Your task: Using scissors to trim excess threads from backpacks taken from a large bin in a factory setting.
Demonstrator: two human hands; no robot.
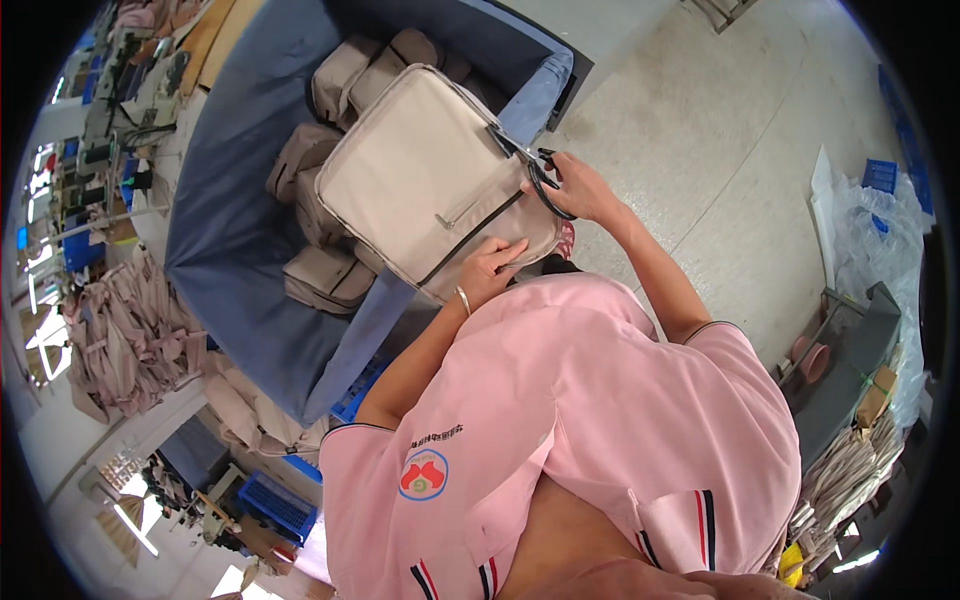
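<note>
Over blue-cloth table (pixel 230 230): flat beige bag (pixel 425 180), dark zipper, gripped by left hand (pixel 490 265) and right hand (pixel 575 188).

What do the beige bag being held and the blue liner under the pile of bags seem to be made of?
The beige bag looks like matte woven fabric, probably canvas or nylon, with stitched seams and a dark zipper. The blue liner looks like soft cloth: it drapes and creases.

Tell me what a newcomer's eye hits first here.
The big beige bag at centre, held up over a blue cloth bin of similar bags. The left hand grips its lower edge; the right hand holds black scissors at its upper right corner. The pink shirt fills the lower frame.
</note>
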